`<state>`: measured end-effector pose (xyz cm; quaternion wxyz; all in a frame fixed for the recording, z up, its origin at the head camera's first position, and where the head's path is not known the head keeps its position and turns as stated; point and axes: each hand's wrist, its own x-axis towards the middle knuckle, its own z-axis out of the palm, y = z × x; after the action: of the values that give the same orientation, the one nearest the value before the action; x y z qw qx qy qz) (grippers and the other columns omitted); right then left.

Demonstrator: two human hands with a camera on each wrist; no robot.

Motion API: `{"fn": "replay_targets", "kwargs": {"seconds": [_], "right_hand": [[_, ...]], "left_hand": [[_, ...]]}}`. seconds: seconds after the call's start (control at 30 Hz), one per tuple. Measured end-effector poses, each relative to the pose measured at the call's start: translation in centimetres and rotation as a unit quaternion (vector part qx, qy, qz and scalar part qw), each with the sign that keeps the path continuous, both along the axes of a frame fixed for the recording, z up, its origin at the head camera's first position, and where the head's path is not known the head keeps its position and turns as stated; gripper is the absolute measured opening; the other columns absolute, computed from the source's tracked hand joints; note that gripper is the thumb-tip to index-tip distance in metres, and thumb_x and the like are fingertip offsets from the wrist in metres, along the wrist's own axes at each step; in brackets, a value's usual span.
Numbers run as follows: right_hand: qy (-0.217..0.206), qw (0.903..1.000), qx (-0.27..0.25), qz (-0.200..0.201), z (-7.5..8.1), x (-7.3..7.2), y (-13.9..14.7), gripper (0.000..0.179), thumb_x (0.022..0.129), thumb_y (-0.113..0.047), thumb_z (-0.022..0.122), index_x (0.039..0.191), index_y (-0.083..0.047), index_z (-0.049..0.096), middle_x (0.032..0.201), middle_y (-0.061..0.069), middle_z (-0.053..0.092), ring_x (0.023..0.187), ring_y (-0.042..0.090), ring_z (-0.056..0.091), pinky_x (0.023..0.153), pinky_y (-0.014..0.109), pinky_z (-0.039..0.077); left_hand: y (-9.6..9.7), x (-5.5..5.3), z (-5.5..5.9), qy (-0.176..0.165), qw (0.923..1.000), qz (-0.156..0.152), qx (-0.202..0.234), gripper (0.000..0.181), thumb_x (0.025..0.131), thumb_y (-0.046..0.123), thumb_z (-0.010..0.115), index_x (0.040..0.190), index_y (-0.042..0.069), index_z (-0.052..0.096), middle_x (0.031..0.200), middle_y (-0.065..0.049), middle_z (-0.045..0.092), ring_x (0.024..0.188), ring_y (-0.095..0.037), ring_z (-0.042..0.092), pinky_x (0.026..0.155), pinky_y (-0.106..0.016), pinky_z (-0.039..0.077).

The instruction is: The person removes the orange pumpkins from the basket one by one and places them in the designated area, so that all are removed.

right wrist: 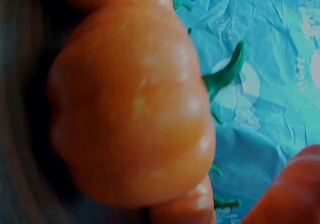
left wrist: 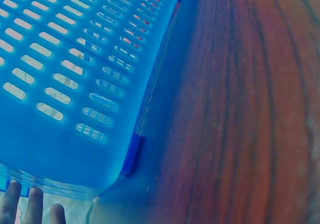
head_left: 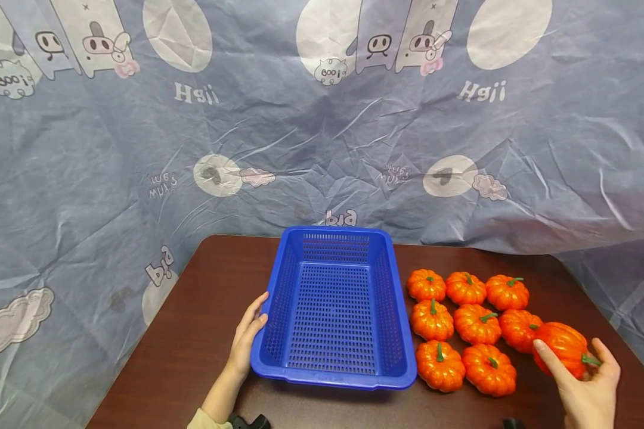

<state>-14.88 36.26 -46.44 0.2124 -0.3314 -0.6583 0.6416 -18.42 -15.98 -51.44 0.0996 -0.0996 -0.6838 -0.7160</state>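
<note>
A blue perforated plastic basket (head_left: 333, 379) stands on the table with nothing inside it. Against its left outer wall, near the front corner, rests my left hand (head_left: 245, 339); its fingers are extended, and the left wrist view catches fingertips (left wrist: 34, 204) at the wall. At the right, my right hand (head_left: 591, 384) grips an orange pumpkin (head_left: 563, 345) between thumb and fingers, its green stem pointing right. This pumpkin overlaps another pumpkin (head_left: 517, 329) in the head view. A large pumpkin (right wrist: 135, 109) fills the middle of the right wrist view, stem upward from the table.
Small orange pumpkins with green stems sit in rows right of the basket, the closest ones (head_left: 441, 364) beside its right wall. The dark brown wooden table (head_left: 193, 322) ends at a back edge before a printed grey-blue cloth (head_left: 279, 137).
</note>
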Motion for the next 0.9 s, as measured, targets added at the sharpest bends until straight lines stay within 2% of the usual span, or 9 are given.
{"fn": "replay_targets", "kwargs": {"seconds": [0.1,0.2,0.33,0.53,0.6,0.67,0.73,0.8,0.9], "right_hand": [[-0.033,0.9994,0.010,0.010,-0.8,0.2,0.6,0.104,0.074,-0.016,0.080,0.146,-0.036,0.009,0.141,-0.008,0.024,0.128,0.010,0.027,0.098,0.011,0.027],[-0.089,0.9938,0.055,0.038,-1.4,0.5,1.4,0.109,0.075,-0.023,0.079,0.147,-0.036,-0.003,0.153,0.001,0.014,0.137,0.011,0.016,0.108,0.020,0.016],[-0.156,0.9780,0.115,0.077,-1.9,1.0,2.4,0.115,0.077,-0.028,0.076,0.148,-0.025,-0.014,0.156,0.013,0.005,0.140,0.021,0.012,0.112,0.028,0.013],[-0.177,0.9675,0.135,0.120,-2.5,1.1,3.1,0.118,0.076,-0.029,0.077,0.149,-0.012,-0.014,0.154,0.020,0.003,0.134,0.037,0.017,0.112,0.040,0.012],[-0.174,0.9652,0.142,0.134,-2.9,1.0,3.3,0.117,0.076,-0.029,0.078,0.149,-0.009,-0.012,0.154,0.022,0.003,0.132,0.039,0.019,0.112,0.036,0.015],[-0.171,0.9596,0.164,0.152,-3.4,1.0,3.5,0.115,0.077,-0.028,0.077,0.149,-0.005,-0.009,0.151,0.027,0.008,0.125,0.036,0.030,0.103,0.023,0.028],[-0.167,0.9547,0.177,0.171,-3.7,0.9,3.8,0.111,0.078,-0.027,0.076,0.148,-0.001,-0.007,0.148,0.031,0.014,0.118,0.031,0.037,0.084,0.010,0.034],[-0.173,0.9474,0.192,0.189,-3.6,0.8,3.8,0.107,0.081,-0.027,0.073,0.147,0.003,-0.005,0.143,0.034,0.021,0.106,0.020,0.042,0.065,0.005,0.030],[-0.193,0.9415,0.183,0.206,-2.9,0.9,3.6,0.105,0.083,-0.030,0.070,0.146,0.006,-0.007,0.142,0.037,0.022,0.113,0.030,0.042,0.057,0.007,0.029]], "left_hand": [[0.0,0.0,0.0,0.000,1.0000,0.000,0.002,0.046,0.097,0.012,0.041,0.142,0.006,0.036,0.150,-0.012,0.027,0.140,-0.024,0.015,0.102,-0.013,0.023],[0.0,0.0,0.0,0.000,1.0000,0.000,0.003,0.046,0.097,0.012,0.041,0.142,0.006,0.036,0.150,-0.012,0.027,0.140,-0.023,0.015,0.102,-0.013,0.022],[0.0,0.0,0.0,0.000,1.0000,0.002,-0.003,0.046,0.097,0.012,0.040,0.142,0.006,0.037,0.150,-0.012,0.027,0.140,-0.024,0.014,0.102,-0.012,0.022],[0.0,0.1,0.0,0.002,1.0000,0.003,-0.006,0.046,0.097,0.011,0.040,0.142,0.006,0.037,0.150,-0.012,0.027,0.140,-0.024,0.013,0.101,-0.012,0.022],[0.0,0.1,0.0,0.003,1.0000,0.001,-0.004,0.046,0.097,0.011,0.040,0.142,0.005,0.036,0.150,-0.013,0.027,0.140,-0.025,0.013,0.102,-0.012,0.022],[0.0,0.1,0.0,0.004,1.0000,0.000,-0.003,0.046,0.097,0.011,0.040,0.142,0.005,0.036,0.150,-0.013,0.027,0.140,-0.025,0.013,0.102,-0.012,0.022],[0.0,0.1,0.1,0.003,1.0000,0.001,-0.005,0.046,0.097,0.011,0.040,0.142,0.006,0.037,0.150,-0.012,0.027,0.140,-0.024,0.013,0.102,-0.012,0.022],[0.0,0.1,0.1,0.004,1.0000,0.003,-0.008,0.046,0.097,0.011,0.040,0.142,0.006,0.037,0.150,-0.012,0.027,0.140,-0.024,0.013,0.101,-0.011,0.022],[0.0,0.1,0.0,0.003,0.9999,0.003,-0.010,0.046,0.097,0.011,0.040,0.142,0.006,0.037,0.150,-0.012,0.027,0.140,-0.024,0.013,0.101,-0.011,0.021]]}}
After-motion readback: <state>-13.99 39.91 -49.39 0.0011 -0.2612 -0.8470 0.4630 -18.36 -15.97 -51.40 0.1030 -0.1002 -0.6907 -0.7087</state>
